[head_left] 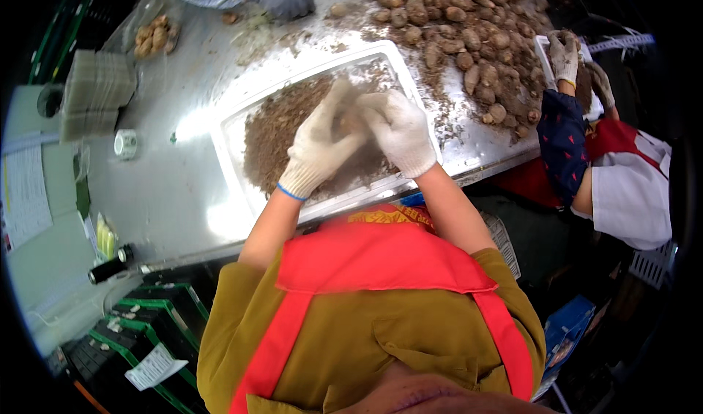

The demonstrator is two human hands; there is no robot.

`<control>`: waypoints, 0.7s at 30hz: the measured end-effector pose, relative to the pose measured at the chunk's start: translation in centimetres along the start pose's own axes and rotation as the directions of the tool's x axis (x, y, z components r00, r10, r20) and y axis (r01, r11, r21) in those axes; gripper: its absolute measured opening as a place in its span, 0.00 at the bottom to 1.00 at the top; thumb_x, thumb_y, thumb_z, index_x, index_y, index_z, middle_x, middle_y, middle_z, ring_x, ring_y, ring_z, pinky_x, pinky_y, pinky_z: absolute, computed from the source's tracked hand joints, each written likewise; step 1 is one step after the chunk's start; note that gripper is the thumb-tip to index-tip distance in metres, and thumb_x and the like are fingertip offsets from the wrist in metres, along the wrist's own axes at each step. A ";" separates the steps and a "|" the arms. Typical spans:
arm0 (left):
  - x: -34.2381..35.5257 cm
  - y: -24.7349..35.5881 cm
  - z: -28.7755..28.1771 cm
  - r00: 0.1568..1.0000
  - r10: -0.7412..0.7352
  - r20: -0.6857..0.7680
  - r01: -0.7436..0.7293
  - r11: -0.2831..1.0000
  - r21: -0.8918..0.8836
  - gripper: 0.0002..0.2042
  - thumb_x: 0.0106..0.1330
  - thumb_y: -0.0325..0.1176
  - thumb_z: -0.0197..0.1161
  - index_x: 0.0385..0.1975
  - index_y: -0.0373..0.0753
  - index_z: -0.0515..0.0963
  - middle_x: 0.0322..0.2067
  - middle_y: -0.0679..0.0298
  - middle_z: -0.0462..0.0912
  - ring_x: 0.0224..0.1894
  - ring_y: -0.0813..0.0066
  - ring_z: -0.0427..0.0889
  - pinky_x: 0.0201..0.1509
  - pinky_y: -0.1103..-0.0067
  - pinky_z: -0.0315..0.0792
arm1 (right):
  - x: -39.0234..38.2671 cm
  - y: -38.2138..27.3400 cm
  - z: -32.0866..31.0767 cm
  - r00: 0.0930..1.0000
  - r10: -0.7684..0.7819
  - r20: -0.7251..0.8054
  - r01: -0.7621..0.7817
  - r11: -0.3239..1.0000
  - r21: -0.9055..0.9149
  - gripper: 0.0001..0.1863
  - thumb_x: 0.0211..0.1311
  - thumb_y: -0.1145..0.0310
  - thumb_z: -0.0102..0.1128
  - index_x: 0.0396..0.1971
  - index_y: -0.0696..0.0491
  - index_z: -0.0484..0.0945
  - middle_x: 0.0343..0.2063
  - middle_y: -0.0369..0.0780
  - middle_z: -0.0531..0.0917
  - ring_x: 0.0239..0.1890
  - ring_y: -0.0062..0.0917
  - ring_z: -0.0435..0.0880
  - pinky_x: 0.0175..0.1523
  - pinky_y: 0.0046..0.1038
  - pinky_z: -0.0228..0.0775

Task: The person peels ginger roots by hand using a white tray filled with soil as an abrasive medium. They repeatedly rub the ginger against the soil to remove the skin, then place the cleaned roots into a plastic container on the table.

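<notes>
My left hand [323, 142], in a white knit glove with a blue cuff edge, is curled around a small brown taro [349, 123]. From the other side my right hand [399, 132], in a matching white glove, closes its fingers on the same taro. Motion blurs the fingertips, and the gloves hide most of the taro. Both hands are above a white rectangular tray [233, 166]. Loose brown soil and peel scraps [274, 121] cover much of the tray's bottom.
A large heap of taros [469, 40] lies on the metal table [172, 194] at far right. Far left are a bag of taros [152, 37], stacked clear containers [95, 92] and a tape roll [126, 144]. Co-workers' gloved hands [285, 1] show at the back and right.
</notes>
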State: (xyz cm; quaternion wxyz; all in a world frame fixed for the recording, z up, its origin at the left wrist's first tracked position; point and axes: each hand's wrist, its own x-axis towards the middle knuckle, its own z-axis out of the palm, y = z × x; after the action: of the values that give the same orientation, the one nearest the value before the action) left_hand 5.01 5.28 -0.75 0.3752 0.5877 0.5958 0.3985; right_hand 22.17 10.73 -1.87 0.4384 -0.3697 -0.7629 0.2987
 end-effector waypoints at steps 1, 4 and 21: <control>0.0 0.4 -0.1 1.000 -0.018 0.015 0.018 1.000 0.000 0.41 0.54 0.26 0.72 0.72 0.36 0.63 0.54 0.57 0.82 0.54 0.72 0.80 0.61 0.75 0.75 | 0.2 0.4 0.1 0.999 0.000 -0.037 -0.001 0.999 -0.041 0.06 0.63 0.71 0.64 0.38 0.53 0.85 0.33 0.46 0.85 0.34 0.39 0.86 0.42 0.35 0.79; 1.2 -0.5 -0.7 0.997 0.075 0.031 -0.077 0.994 0.079 0.36 0.55 0.27 0.70 0.69 0.33 0.68 0.57 0.57 0.81 0.56 0.72 0.81 0.64 0.76 0.73 | 1.0 2.7 -1.2 0.973 0.231 0.001 -0.227 0.955 -0.190 0.10 0.68 0.65 0.58 0.41 0.53 0.85 0.36 0.47 0.86 0.36 0.42 0.86 0.46 0.38 0.78; 10.7 -3.1 -4.0 0.961 -0.269 -0.064 0.269 0.963 -0.010 0.29 0.66 0.39 0.64 0.66 0.34 0.70 0.62 0.47 0.77 0.59 0.59 0.81 0.64 0.68 0.77 | 1.1 8.1 -8.5 0.605 0.743 0.284 -0.741 0.657 -0.141 0.19 0.65 0.55 0.58 0.45 0.53 0.87 0.41 0.42 0.89 0.37 0.25 0.85 0.45 0.29 0.77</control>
State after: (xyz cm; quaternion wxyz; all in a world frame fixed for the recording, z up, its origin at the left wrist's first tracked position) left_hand -0.25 15.88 -1.76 0.4066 0.4881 0.6816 0.3632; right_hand 31.81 17.22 -3.94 0.1448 -0.6010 -0.6022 0.5052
